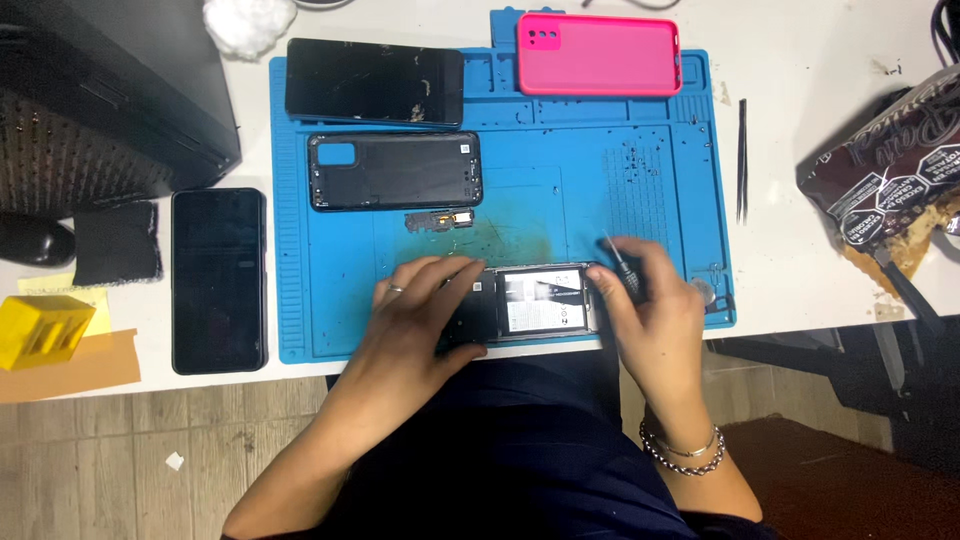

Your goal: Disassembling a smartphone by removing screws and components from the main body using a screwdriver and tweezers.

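We pressed our left hand (pixel 425 305) flat, fingers spread, over the left half of the opened black smartphone with its back removed (pixel 525 303), which lay at the near edge of the blue silicone repair mat (pixel 560 190). The phone's pale battery label and inner parts faced up between our hands. Our right hand (pixel 650 310) was closed around a slim black-handled screwdriver (pixel 622 265), pinching it between thumb and fingers, its tip slanted up and away from the phone's right end. A beaded bracelet (pixel 685 452) circled our right wrist.

Just beyond the phone, a small loose circuit part (pixel 440 220) rested on the mat. Past that lay the black plastic rear cover with a camera cut-out (pixel 395 170), and farther still a dark glass screen panel with scuffed marks (pixel 375 82). At the far right corner of the mat sat a bright pink rubbery phone case (pixel 598 55).

Left of the mat, on the white table (pixel 790 60), a second black phone (pixel 219 280) lay face up, with a dark cloth pad (pixel 117 243) and a yellow plastic block (pixel 40 328) beside it. To the right of the mat rested thin black tweezers (pixel 742 160), and well apart from them a crumpled brown foil bag (pixel 890 175). A white wad of cotton (pixel 248 25) lay at the far edge.
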